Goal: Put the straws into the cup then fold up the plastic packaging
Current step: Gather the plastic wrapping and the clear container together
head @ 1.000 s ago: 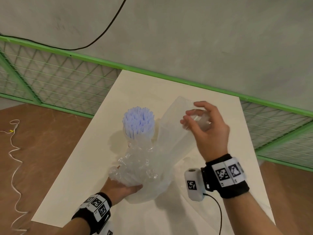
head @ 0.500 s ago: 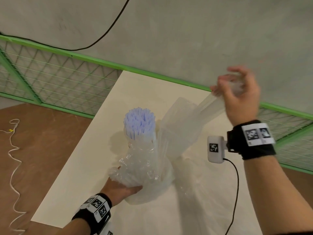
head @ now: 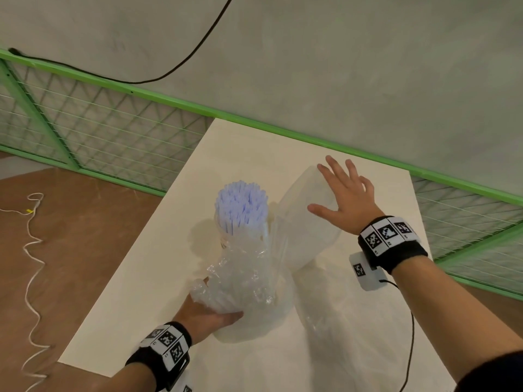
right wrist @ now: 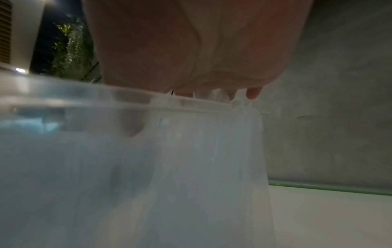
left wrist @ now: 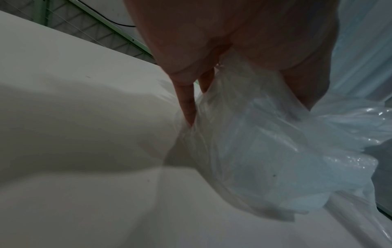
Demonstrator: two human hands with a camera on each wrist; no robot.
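Note:
A bundle of pale blue straws (head: 241, 206) stands upright in the middle of the white table (head: 135, 301), its lower part wrapped in crumpled clear plastic packaging (head: 243, 281). My left hand (head: 205, 312) grips that crumpled plastic (left wrist: 265, 151) low down, near the table. A flatter stretch of the packaging (head: 305, 222) rises to the right of the straws. My right hand (head: 343, 198) lies on it with fingers spread and straight. In the right wrist view the translucent sheet (right wrist: 169, 159) sits right under the fingers (right wrist: 253, 93). Whether a cup stands under the plastic is hidden.
More clear plastic (head: 348, 321) lies spread over the near right of the table. A green mesh fence (head: 93, 131) and a grey wall stand behind the table. A white cord (head: 31, 250) trails on the brown floor at the left.
My right hand had pulled the packaging's end up and to the right. It has now let go, come back down and left, and lies flat on the sheet. The left hand has stayed put.

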